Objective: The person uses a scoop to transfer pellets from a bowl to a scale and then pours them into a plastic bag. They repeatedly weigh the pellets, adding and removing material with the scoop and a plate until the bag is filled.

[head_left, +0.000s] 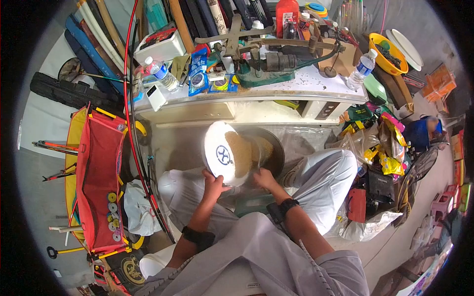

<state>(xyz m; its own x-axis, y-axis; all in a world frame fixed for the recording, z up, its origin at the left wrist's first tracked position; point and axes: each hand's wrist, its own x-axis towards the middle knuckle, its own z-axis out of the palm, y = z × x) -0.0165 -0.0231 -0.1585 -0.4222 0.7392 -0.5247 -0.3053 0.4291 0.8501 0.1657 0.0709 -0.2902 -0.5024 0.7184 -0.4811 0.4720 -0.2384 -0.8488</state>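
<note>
My left hand [215, 184] is closed on the lower rim of a white round dish [215, 143] with a blue emblem. Brown grainy material [240, 153] covers the dish's right part. To its right, a round dark metal pan [279, 150] stands on the floor between my knees, with similar yellow-brown grains in it. My right hand [265, 179] is closed at the pan's near side. A blurred, see-through patch lies above its fingers, and what they hold is hard to make out.
Ahead stands a white workbench [316, 89] with a green metal vise [269, 74], water bottles [365, 69] and small packets. A red fabric cart [101, 182] is at my left, with red and black cables [131, 98] hanging beside it. Bags and packets [390, 148] pile up at right.
</note>
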